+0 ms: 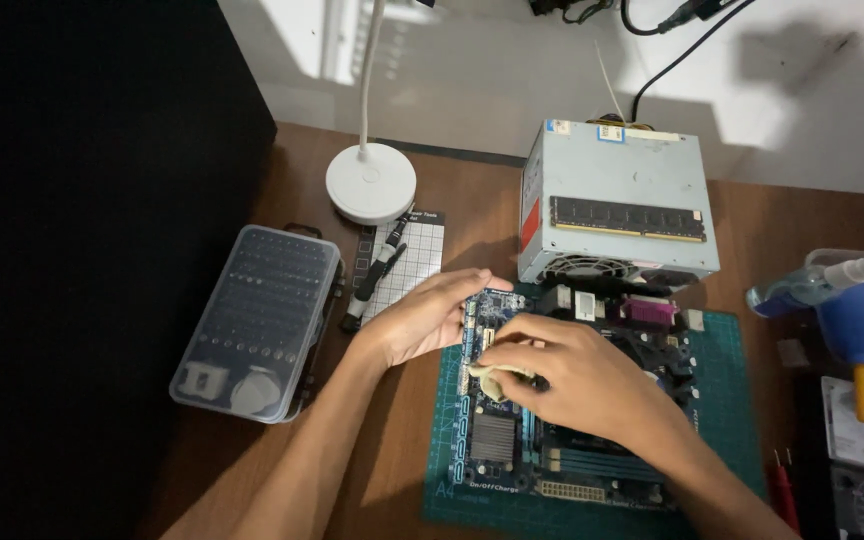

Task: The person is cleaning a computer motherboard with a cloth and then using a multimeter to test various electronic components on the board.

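Right hand (pixel 577 380) pinches small cloth (pixel 497 380), wiping circuit board (pixel 497 440) on green mat (pixel 732 420); left hand (pixel 427 318) steadies board's upper-left edge. Wiping mid-way, lower board apparently untouched.

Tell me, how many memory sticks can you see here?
1. A dark memory stick lies flat on top of the grey power supply box, behind the blue motherboard. Others may be hidden under the right hand.
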